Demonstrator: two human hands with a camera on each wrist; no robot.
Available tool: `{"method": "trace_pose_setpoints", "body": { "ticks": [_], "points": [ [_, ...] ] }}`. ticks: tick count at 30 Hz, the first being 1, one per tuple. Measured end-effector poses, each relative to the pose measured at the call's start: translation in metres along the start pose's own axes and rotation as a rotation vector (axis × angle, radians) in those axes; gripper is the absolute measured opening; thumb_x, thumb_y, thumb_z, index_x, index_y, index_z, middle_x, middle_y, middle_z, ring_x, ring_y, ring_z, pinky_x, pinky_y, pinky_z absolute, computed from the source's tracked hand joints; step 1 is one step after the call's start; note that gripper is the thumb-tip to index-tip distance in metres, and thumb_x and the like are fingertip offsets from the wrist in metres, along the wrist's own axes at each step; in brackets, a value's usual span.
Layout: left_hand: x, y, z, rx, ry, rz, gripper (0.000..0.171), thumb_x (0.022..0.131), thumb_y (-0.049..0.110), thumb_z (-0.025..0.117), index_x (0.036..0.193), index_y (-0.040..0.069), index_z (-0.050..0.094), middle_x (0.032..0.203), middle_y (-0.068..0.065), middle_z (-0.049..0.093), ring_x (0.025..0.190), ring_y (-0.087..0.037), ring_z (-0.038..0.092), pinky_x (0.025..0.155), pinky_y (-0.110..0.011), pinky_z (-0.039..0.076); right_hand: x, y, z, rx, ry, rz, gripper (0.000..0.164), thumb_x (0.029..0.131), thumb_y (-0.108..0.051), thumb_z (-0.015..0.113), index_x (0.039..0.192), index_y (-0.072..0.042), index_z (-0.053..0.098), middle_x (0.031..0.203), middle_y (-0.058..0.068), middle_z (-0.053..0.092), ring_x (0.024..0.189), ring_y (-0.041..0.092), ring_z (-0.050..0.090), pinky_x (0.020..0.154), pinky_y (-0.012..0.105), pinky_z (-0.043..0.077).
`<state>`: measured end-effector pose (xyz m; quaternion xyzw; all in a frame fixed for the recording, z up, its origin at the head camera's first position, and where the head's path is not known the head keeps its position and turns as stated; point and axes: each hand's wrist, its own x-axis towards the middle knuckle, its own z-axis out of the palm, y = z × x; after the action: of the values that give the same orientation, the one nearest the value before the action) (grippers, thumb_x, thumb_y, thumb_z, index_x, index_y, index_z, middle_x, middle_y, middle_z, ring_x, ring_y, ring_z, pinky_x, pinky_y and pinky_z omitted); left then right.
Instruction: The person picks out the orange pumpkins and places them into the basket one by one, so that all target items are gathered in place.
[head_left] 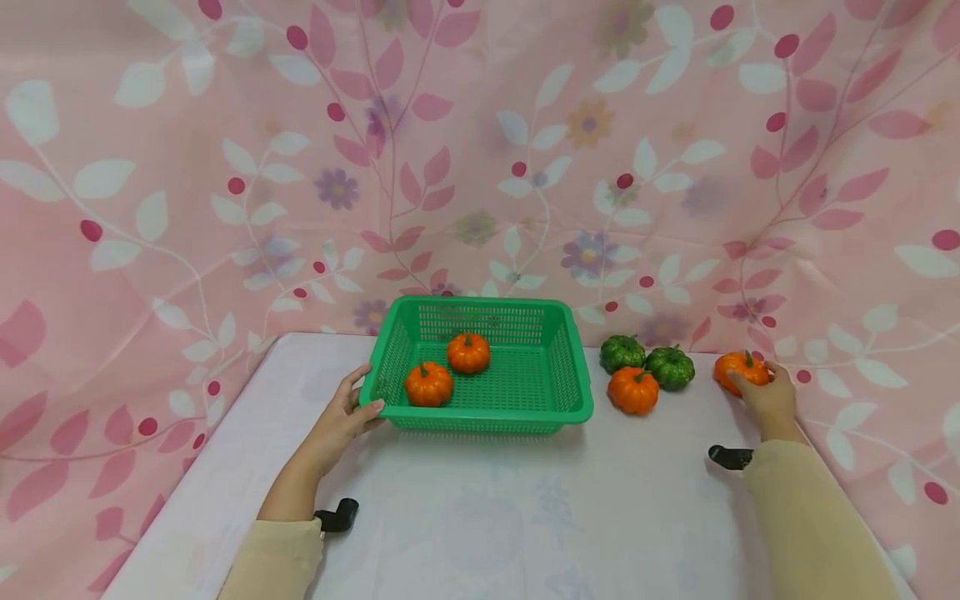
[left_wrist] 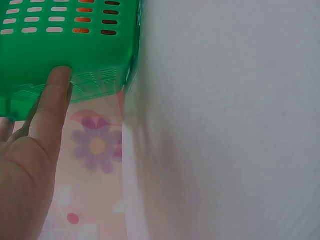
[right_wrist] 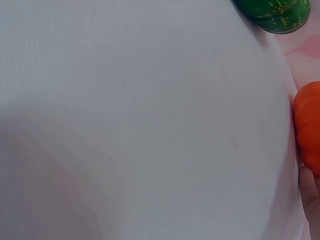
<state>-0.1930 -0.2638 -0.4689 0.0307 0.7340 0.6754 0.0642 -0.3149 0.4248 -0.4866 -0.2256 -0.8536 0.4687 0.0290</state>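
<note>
Two sleeved arms (head_left: 813,517) reach forward, spread apart over one worktop (head_left: 480,517). The left grip (head_left: 341,421) clasps the near-left corner of one green basket (head_left: 487,414) containing two orange pumpkins (head_left: 429,386). A third, loose pumpkin (head_left: 633,392) sits right of it. Rightmost, the right grip (head_left: 772,400) grasps the fourth orange pumpkin (head_left: 738,372). Two green pumpkins (head_left: 670,369) lie behind the loose one.

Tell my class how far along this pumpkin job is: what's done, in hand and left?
Done, apparently: two orange pumpkins lie in the green basket. In hand: the right grip holds another orange pumpkin, while the left grip holds the basket. Probably left: one orange pumpkin and two green pumpkins on the table; I can't tell whether the green ones belong inside.
</note>
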Motion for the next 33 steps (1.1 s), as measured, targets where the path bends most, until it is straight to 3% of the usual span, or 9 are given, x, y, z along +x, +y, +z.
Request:
{"method": "trace_pose_setpoints", "body": {
  "ticks": [24,33],
  "points": [
    [0.001,-0.002,0.0,-0.016,-0.004,-0.001,0.082,0.101,0.023,0.063,0.162,0.026,0.008,0.156,-0.023,0.029,0.119,-0.019,0.057,0.107,-0.046,0.045,0.002,0.004,-0.005,0.04,-0.002,-0.006,0.095,0.096,-0.053,0.059,0.159,-0.002,0.009,0.162,0.03,0.009,0.146,0.049,0.016,0.118,0.057,0.022],
    [0.001,-0.002,-0.001,-0.018,-0.004,-0.002,0.082,0.101,0.024,0.063,0.161,0.026,0.008,0.156,-0.023,0.029,0.121,-0.02,0.056,0.108,-0.047,0.044,-0.011,-0.007,-0.009,0.048,-0.019,-0.043,0.095,0.095,-0.052,0.061,0.159,-0.003,0.011,0.162,0.029,0.009,0.145,0.051,0.018,0.116,0.06,0.025]
  ]
}}
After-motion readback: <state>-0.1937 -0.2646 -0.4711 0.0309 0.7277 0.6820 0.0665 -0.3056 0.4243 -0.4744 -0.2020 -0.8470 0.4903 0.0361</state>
